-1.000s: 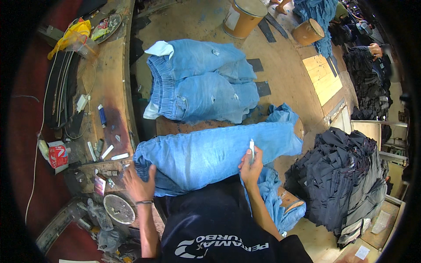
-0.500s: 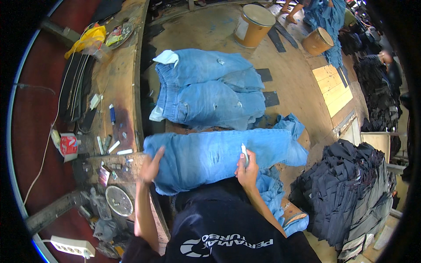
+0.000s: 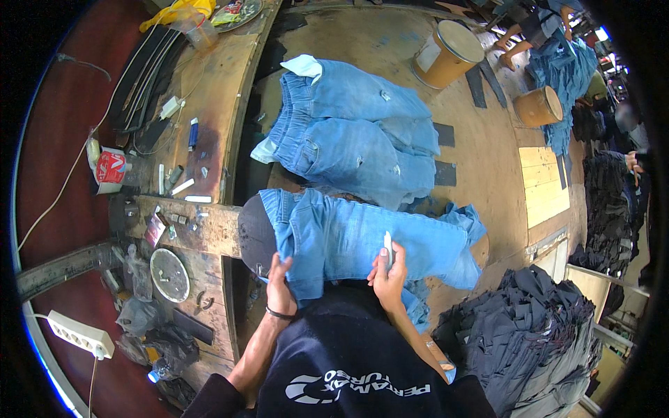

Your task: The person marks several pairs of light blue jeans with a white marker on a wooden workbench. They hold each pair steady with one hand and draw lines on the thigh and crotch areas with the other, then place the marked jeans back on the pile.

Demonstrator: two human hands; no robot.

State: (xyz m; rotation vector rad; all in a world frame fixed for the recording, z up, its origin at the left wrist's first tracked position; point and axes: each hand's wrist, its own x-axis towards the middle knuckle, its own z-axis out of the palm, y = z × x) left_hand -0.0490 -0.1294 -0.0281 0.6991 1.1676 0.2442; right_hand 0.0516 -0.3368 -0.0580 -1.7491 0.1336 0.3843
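Note:
A pair of light-blue jeans (image 3: 348, 233) lies across in front of me, drawn over a dark rounded board (image 3: 256, 233) whose left end sticks out bare. My left hand (image 3: 281, 289) is at the near left edge of the denim, beside the board, fingers stretched and apart with nothing gripped between them. Over the faded part of the leg, my right hand (image 3: 389, 275) is closed around a short, grey, pen-like tool (image 3: 388, 244) with a white tip pointing away from me. Its exact kind is unclear.
More jeans (image 3: 355, 129) with elastic waists lie just beyond. On the left bench (image 3: 216, 226) are white sticks, a blue lighter (image 3: 193, 132) and a round dish (image 3: 170, 275). A dark cloth pile (image 3: 516, 334) stands right; drums (image 3: 447, 54) and another person (image 3: 533, 35) are farther off.
The denim's left end has shifted right, baring the dark board. My left hand has moved nearer and right; my right hand still holds the tool. The whole view has turned slightly.

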